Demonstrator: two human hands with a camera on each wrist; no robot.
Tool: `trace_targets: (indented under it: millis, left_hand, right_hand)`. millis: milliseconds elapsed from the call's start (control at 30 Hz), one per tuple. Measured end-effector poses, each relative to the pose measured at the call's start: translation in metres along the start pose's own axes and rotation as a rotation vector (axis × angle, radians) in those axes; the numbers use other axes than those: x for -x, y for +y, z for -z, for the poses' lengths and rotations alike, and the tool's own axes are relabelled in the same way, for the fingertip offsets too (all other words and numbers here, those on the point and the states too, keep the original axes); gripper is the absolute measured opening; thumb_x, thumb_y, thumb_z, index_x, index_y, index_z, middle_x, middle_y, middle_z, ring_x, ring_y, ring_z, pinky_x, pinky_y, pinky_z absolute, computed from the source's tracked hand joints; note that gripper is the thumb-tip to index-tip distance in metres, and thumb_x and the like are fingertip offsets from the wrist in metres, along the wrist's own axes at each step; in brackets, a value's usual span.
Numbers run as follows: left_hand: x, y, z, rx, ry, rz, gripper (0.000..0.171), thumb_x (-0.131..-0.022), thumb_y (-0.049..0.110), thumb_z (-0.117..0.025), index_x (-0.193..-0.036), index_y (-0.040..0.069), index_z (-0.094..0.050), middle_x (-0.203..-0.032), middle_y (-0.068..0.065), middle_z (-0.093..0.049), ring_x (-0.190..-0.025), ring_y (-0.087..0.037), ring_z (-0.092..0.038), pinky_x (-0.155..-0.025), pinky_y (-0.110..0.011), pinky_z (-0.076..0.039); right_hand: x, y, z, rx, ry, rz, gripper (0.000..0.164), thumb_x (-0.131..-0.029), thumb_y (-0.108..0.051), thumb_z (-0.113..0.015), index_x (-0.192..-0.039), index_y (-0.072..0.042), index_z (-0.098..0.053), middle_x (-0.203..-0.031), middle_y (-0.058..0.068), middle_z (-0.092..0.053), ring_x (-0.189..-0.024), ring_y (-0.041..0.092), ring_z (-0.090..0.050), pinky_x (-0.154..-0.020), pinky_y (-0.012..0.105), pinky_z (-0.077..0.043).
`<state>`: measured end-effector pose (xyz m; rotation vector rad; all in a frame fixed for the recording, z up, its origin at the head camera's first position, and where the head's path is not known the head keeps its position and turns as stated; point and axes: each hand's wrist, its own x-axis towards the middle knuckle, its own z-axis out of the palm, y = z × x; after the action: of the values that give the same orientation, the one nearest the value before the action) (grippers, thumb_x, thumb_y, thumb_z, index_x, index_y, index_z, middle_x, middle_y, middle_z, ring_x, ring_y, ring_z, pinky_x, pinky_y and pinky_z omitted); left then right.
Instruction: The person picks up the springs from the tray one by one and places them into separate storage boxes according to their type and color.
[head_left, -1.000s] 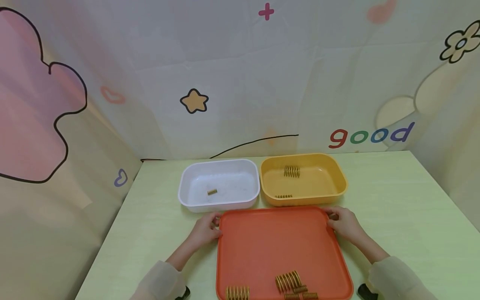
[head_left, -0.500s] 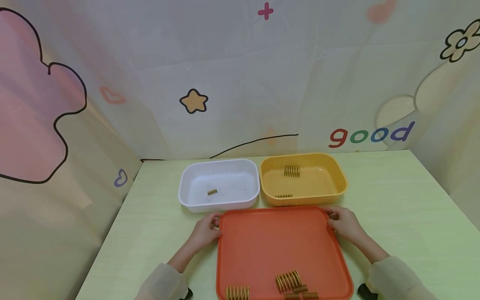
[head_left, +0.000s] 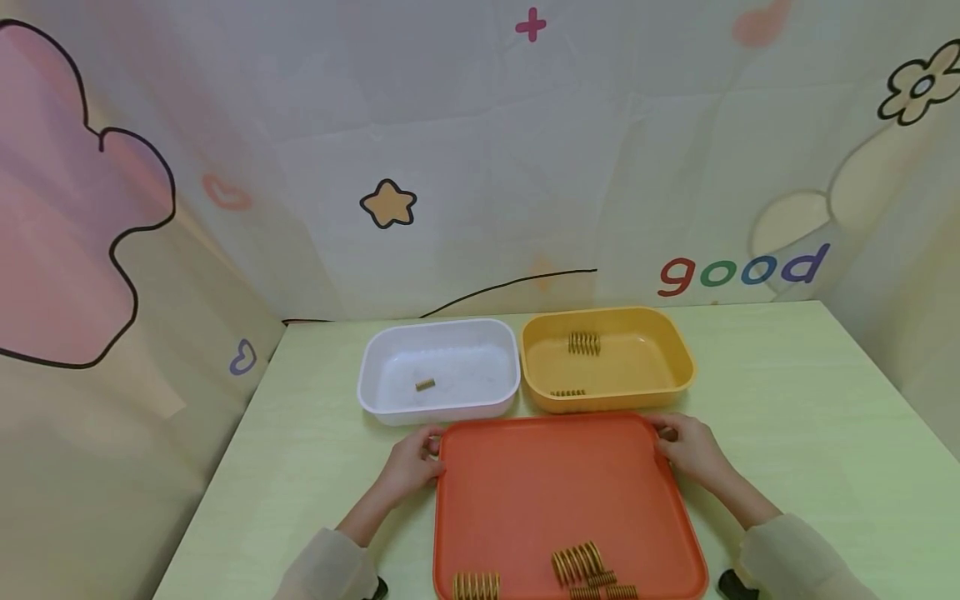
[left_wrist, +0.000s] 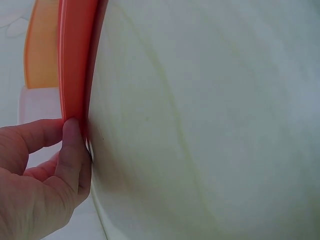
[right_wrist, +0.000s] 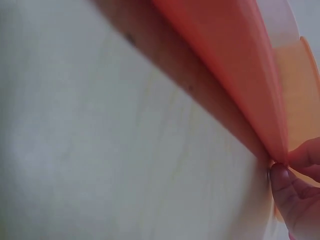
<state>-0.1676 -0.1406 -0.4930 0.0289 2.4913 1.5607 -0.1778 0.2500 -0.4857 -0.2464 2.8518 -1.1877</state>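
Observation:
An orange-red tray (head_left: 562, 483) lies on the table, its far corners between my two hands. My left hand (head_left: 408, 462) pinches the far left corner, its thumb (left_wrist: 72, 131) and forefinger at the rim in the left wrist view. At the far right corner my right hand (head_left: 692, 450) pinches the rim, its thumb (right_wrist: 280, 177) against the edge in the right wrist view. Near the tray's front edge sit a large coil spring (head_left: 476, 586) at left and another large spring (head_left: 577, 564) right of centre, with several small springs (head_left: 602, 578) close beside it.
Behind the tray stand a white bin (head_left: 465, 358) holding one small spring (head_left: 425, 384) and a yellow bin (head_left: 641, 367) with a large spring (head_left: 584, 343) and another partly hidden by its front wall. A printed curtain (head_left: 480, 125) hangs behind the green table (head_left: 810, 417).

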Motion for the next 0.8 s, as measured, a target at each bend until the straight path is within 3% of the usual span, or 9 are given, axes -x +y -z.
trace_targets:
  millis: [533,800]
  left_hand:
    - [0.002,0.006,-0.001,-0.039,0.026,-0.020,0.046,-0.065,-0.015,-0.056,-0.109,-0.003,-0.053,-0.080,-0.010,-0.047,-0.055,-0.010,-0.044,-0.046,-0.025,-0.047]
    - [0.002,0.005,-0.002,-0.021,0.024,-0.019,0.047,-0.065,-0.016,-0.055,-0.110,-0.004,-0.053,-0.080,-0.010,-0.047,-0.055,-0.010,-0.045,-0.047,-0.027,-0.049]
  right_hand:
    - [0.005,-0.008,0.010,0.009,0.017,0.043,0.032,-0.076,0.004,-0.053,-0.107,0.006,-0.058,-0.104,0.023,-0.058,-0.078,0.026,-0.060,-0.054,0.021,-0.045]
    - [0.008,-0.012,0.013,-0.018,-0.040,0.051,0.031,-0.077,0.003,-0.054,-0.107,0.006,-0.059,-0.103,0.021,-0.060,-0.084,0.029,-0.059,-0.057,0.021,-0.048]
